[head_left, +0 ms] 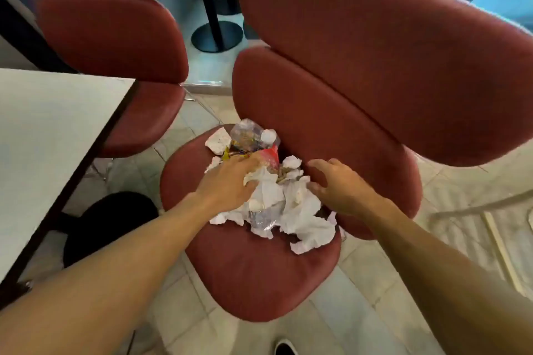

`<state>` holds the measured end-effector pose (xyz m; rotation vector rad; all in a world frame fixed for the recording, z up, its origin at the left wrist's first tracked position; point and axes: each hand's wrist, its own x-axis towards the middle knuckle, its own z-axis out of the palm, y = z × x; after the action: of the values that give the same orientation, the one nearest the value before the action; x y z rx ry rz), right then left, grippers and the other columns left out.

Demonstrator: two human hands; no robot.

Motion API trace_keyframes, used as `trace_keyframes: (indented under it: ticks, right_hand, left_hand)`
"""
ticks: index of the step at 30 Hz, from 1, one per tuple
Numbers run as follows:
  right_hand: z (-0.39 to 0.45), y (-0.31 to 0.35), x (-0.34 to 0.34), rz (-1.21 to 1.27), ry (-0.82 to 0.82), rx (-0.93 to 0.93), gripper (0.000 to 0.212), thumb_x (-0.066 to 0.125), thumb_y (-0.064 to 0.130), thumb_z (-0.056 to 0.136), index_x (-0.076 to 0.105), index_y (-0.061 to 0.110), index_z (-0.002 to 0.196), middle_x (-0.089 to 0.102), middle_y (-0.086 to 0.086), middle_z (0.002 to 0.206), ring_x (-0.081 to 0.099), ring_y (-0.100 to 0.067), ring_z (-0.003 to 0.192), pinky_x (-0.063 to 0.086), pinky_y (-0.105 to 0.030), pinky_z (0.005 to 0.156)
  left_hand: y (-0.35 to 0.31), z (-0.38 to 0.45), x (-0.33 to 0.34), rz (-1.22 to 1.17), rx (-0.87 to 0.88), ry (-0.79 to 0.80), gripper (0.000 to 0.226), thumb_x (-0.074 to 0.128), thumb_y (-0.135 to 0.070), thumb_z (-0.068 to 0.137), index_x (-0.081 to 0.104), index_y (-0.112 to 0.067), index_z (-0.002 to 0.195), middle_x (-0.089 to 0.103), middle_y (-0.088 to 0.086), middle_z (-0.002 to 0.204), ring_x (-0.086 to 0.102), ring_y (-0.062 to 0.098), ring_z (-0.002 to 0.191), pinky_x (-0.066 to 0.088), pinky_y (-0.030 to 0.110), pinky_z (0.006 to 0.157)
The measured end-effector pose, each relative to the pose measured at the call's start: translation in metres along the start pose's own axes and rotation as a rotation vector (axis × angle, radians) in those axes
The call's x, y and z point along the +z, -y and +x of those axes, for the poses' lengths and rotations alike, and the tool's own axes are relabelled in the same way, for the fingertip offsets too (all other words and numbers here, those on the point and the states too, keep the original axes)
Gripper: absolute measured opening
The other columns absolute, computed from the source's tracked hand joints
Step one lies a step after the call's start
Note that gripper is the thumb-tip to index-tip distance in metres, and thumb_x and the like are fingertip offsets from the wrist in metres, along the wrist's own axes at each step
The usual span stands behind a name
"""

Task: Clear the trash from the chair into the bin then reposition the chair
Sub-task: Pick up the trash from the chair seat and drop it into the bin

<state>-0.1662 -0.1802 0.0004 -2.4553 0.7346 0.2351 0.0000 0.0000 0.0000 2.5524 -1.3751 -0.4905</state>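
A dark red padded chair stands in front of me, its tall back rising to the upper right. On its seat lies a heap of trash: crumpled white paper napkins, a clear plastic bag and coloured wrappers. My left hand rests on the left side of the heap, fingers spread over the paper and wrappers. My right hand hovers at the heap's right edge, fingers apart and curved, touching the napkins. Left of the chair, on the floor, a black bin shows beneath the table edge.
A white table with a dark edge fills the left side. A second red chair stands behind it, tucked at the table. A black pole on a round base stands beyond the chairs. The floor is pale tile. A shoe tip shows at the bottom.
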Motion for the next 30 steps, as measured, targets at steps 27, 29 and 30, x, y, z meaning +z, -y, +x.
trace_keyframes:
  ticks: [27, 29, 30]
  right_hand:
    - [0.111, -0.064, 0.149, 0.081, 0.004, 0.147, 0.073, 0.069, 0.047, 0.076, 0.03, 0.034, 0.136, 0.042, -0.005, 0.135, 0.053, -0.029, 0.116, 0.043, -0.048, 0.1]
    - [0.106, -0.057, 0.14, 0.086, -0.016, 0.128, 0.078, 0.071, 0.046, 0.076, 0.028, 0.033, 0.14, 0.041, -0.005, 0.138, 0.049, -0.028, 0.121, 0.039, -0.046, 0.104]
    - [0.104, -0.053, 0.136, 0.095, -0.032, 0.115, 0.079, 0.072, 0.046, 0.076, 0.028, 0.032, 0.14, 0.042, -0.005, 0.138, 0.048, -0.027, 0.122, 0.038, -0.045, 0.105]
  left_hand:
    - [0.033, 0.048, 0.183, -0.361, -0.568, 0.041, 0.069, 0.068, -0.029, 0.081, 0.036, -0.026, 0.141, 0.055, 0.003, 0.13, 0.054, 0.026, 0.118, 0.049, 0.039, 0.091]
    - [0.03, 0.044, 0.172, -0.307, -0.555, 0.012, 0.055, 0.063, -0.025, 0.083, 0.045, -0.025, 0.135, 0.063, 0.003, 0.119, 0.059, 0.026, 0.109, 0.051, 0.04, 0.087]
    - [0.03, 0.042, 0.166, -0.276, -0.55, 0.005, 0.049, 0.061, -0.022, 0.084, 0.05, -0.025, 0.131, 0.066, 0.003, 0.115, 0.061, 0.025, 0.106, 0.05, 0.039, 0.087]
